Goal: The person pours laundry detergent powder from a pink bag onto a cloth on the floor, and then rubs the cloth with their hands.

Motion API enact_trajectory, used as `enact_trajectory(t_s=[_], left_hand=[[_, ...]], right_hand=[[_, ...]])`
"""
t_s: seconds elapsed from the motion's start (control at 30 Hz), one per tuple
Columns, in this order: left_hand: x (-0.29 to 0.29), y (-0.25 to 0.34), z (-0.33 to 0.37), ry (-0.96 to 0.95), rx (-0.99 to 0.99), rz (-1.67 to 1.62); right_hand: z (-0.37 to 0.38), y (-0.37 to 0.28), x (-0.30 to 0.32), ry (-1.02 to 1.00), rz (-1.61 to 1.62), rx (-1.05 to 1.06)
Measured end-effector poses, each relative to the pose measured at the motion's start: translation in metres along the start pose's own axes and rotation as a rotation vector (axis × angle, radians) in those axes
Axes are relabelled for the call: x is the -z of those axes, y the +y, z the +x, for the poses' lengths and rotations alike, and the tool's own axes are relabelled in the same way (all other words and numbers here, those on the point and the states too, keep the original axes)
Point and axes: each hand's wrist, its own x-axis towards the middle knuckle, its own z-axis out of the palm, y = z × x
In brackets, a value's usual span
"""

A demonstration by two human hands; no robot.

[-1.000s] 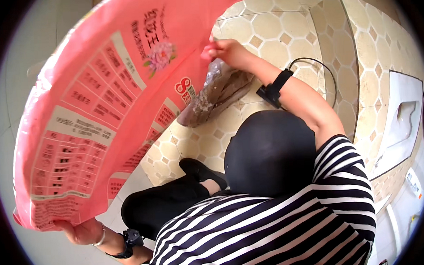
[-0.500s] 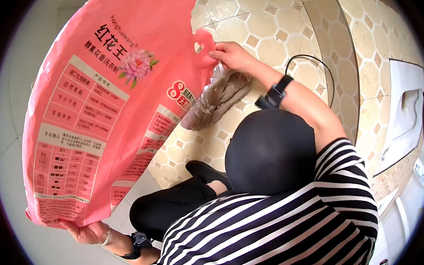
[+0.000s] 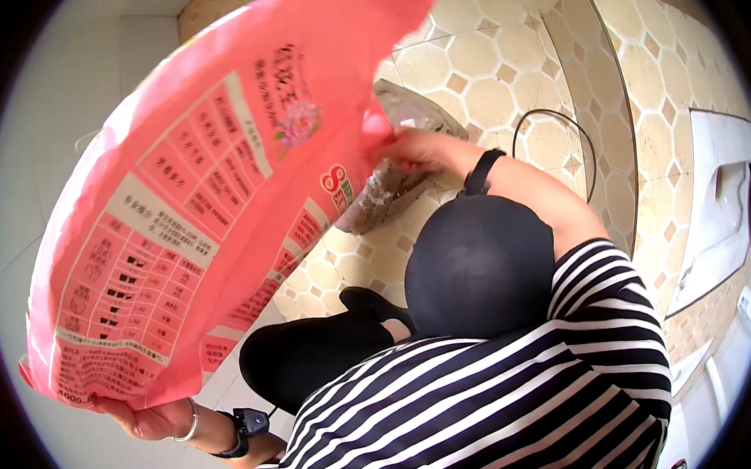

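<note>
A large pink laundry powder bag (image 3: 182, 209) slants across the left half of the view, its lower end toward me. My left hand (image 3: 153, 418) is closed on that bottom corner, with its fingers partly behind the plastic. At the upper right side of the bag, my right hand (image 3: 418, 151) grips its edge; the fingertips are blurred and partly hidden. Beneath this hand, on the tiled floor, lies a grey-brown, cloth-like bundle (image 3: 373, 208) with white powder on it. The bag covers part of the bundle.
A thin black cable (image 3: 591, 145) loops over the patterned tiles (image 3: 491, 95) right of my right arm. A low raised edge (image 3: 599, 82) runs beyond it. At the far right is a white squat toilet (image 3: 714, 207). My bent knees (image 3: 482, 267) are close below the hands.
The bag's upper part has swung right and tilted further over the bundle. My right hand has moved down and slightly right with its edge. My left hand has stayed nearly in place.
</note>
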Motion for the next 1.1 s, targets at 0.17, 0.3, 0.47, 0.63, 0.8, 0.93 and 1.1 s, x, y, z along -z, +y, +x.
enact_trajectory(t_s=[0.17,0.3,0.47,0.63,0.8,0.93,1.1], left_hand=[[-0.005,0.005,0.003,0.023,0.016,0.07],[0.002,0.012,-0.008,0.125,-0.056,0.16],[0.003,0.013,-0.007,0.087,-0.059,0.127],[-0.006,0.01,-0.008,0.066,-0.042,0.154],[-0.01,0.002,-0.003,0.031,-0.003,0.072],[0.006,-0.017,-0.005,0.011,0.004,-0.009],[0.01,-0.015,-0.005,0.043,0.005,0.008]], right_hand=[[0.034,0.019,-0.001,-0.137,-0.068,-0.007],[0.035,0.004,0.0,-0.068,-0.192,0.199],[0.022,-0.006,0.0,-0.043,-0.216,0.285],[0.015,-0.018,-0.001,0.022,-0.205,0.202],[0.032,-0.012,0.021,0.093,-0.335,0.326],[0.017,-0.022,0.016,0.071,-0.296,0.374],[0.034,-0.021,0.032,0.146,-0.456,0.415]])
